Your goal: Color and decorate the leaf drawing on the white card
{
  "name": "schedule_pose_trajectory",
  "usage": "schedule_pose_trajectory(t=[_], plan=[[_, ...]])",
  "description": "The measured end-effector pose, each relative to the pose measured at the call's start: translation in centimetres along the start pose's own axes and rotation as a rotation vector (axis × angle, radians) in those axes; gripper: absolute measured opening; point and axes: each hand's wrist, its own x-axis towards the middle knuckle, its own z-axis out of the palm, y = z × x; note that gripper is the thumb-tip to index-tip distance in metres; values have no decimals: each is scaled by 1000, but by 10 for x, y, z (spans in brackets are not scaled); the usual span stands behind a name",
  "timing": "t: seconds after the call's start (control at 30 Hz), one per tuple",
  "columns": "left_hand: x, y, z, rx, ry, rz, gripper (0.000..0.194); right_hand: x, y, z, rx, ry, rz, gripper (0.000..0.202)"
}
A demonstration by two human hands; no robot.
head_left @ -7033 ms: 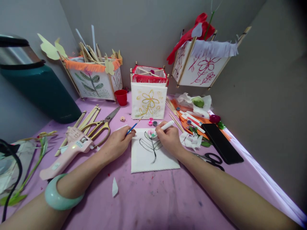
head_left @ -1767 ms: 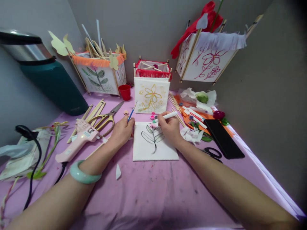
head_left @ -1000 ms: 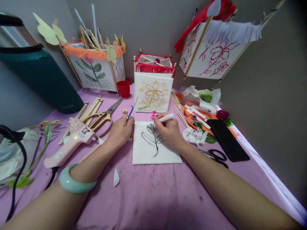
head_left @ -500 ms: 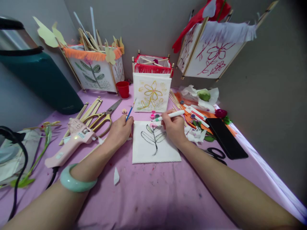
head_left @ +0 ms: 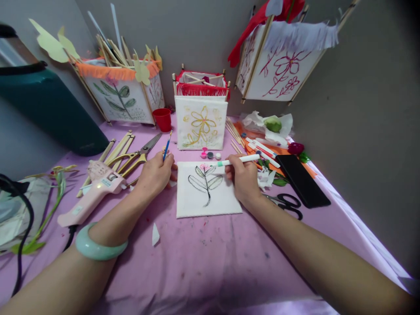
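White panel (head_left: 218,203) lay flat on the tabletop (head_left: 210,258), between your hands. Your left hand (head_left: 156,173) held the blue paintbrush (head_left: 167,148) in closed fingers, bristles up; your right hand (head_left: 243,177) held the white marker (head_left: 252,158) in closed fingers, tip near the pink flower (head_left: 204,167).
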Motion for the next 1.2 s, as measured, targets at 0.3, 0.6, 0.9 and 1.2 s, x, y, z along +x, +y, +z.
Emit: schedule_pose_trajectory(t=[0.3, 0.6, 0.9, 1.2], plan=[[3, -1, 3, -21, 23, 24, 32, 11, 2, 10, 6, -46, -50, 16], [-6, 7, -1, 149, 75, 146, 33, 0, -1, -1, -87, -124, -72, 19], [-3, 5, -13, 378, 228, 209, 35, 7, 2, -5, -91, -59, -132, 20], [-2, -1, -2, 93, -14, 236, 35, -3, -1, -2, -161, -164, -127, 21]])
